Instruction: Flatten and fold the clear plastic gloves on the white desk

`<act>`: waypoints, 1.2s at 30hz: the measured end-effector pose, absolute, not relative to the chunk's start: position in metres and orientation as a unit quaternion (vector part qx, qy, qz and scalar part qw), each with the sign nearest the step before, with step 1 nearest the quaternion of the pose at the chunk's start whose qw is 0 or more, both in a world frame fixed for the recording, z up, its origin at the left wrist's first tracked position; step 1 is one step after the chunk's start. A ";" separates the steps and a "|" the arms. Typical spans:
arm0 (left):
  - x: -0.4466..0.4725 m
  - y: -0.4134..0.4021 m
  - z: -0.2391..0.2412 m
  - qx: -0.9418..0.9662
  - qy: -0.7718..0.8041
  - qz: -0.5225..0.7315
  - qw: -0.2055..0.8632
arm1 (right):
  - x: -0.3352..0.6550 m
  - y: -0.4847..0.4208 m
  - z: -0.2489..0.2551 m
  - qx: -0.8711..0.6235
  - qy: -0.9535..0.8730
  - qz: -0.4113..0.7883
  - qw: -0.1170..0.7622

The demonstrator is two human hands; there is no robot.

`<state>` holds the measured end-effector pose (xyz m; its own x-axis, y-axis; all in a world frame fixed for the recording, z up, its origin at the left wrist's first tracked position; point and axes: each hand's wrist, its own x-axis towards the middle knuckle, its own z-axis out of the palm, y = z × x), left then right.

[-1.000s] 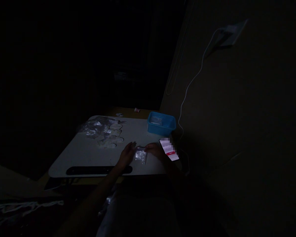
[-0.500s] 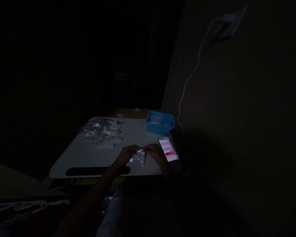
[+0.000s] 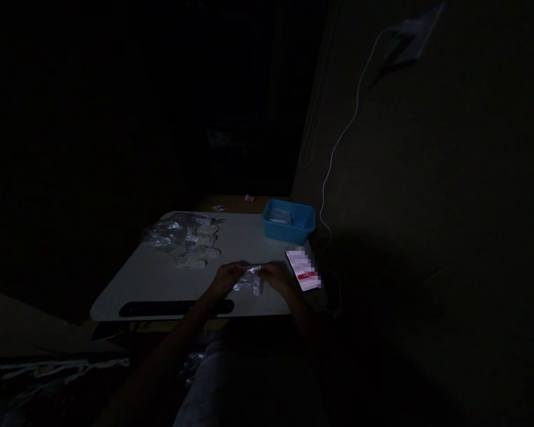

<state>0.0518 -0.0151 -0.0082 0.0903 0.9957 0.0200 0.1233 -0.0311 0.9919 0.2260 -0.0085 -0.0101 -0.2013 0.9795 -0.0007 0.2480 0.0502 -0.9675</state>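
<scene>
In the dim light a small clear plastic bag (image 3: 249, 282) is stretched between my two hands above the front of the white table (image 3: 151, 284). My left hand (image 3: 228, 277) pinches its upper left edge. The upper right edge is gripped by my right hand (image 3: 273, 274). Whether the bag holds anything is too dark to tell. Left of my hands lie several pale, whitish pieces (image 3: 198, 252), their kind unclear, beside a large crumpled clear plastic bag (image 3: 169, 231).
A blue plastic basket (image 3: 289, 233) with a clear plastic packet inside stands at the back right. The lit phone (image 3: 303, 270) lies beside my right hand. A white cable (image 3: 338, 142) hangs from the wall socket. Along the front edge runs a dark slot (image 3: 173, 308).
The small bag's lower edge has risen slightly, and my fingers have shifted a little along its top. Both hands still hold it; the other things stay where they were.
</scene>
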 end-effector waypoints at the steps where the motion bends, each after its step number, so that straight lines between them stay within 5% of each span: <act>1: 0.052 -0.015 -0.008 0.557 0.500 0.455 0.483 | 0.225 -0.008 -0.012 -0.504 -0.610 0.476 0.384; 30: 0.047 -0.004 -0.030 0.440 0.393 0.550 0.591 | 0.246 0.010 0.027 -0.563 -0.662 0.250 0.427; 36: 0.044 0.007 -0.022 0.611 0.448 0.501 0.419 | 0.288 0.062 0.085 -0.571 -0.616 0.229 0.492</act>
